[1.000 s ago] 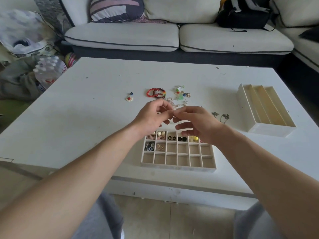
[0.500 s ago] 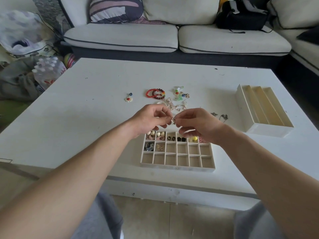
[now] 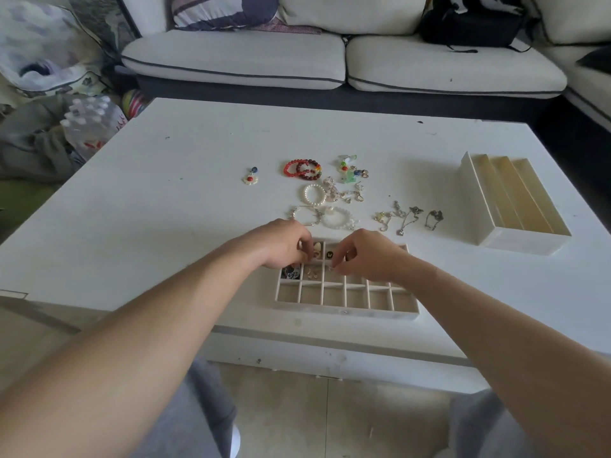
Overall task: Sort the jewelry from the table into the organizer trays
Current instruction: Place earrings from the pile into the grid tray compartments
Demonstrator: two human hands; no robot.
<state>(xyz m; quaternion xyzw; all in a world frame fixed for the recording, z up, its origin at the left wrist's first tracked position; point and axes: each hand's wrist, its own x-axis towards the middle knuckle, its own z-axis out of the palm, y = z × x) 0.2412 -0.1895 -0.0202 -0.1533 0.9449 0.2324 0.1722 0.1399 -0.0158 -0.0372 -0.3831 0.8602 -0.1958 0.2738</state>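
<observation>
The grid organizer tray [image 3: 347, 310] lies at the table's near edge, with small pieces in its far-left cells. Both hands are low over its far rows. My right hand [image 3: 367, 256] pinches a small silver earring [image 3: 331, 268] above a second-row cell. My left hand [image 3: 284, 246] has its fingers curled over the top-left cells, and what they hold is hidden. Behind the tray lie red bead bracelets [image 3: 302, 168], a pearl bracelet [image 3: 314, 194], a white bead bracelet [image 3: 339, 218], a thin bangle [image 3: 305, 213], a flower pendant [image 3: 250, 176], green glass charms [image 3: 347, 166] and thin chains [image 3: 406, 216].
A long-slot organizer tray [image 3: 515, 200] stands at the right of the white table [image 3: 165, 193]. A sofa [image 3: 297, 57] with a black bag [image 3: 472, 24] runs along the far side. Bags and a pack of bottles [image 3: 89, 123] sit on the floor at the left.
Both hands, which pinched a small piece together above the tray, have dropped down and toward me into the grid tray and moved slightly apart. The jewelry behind them is now uncovered.
</observation>
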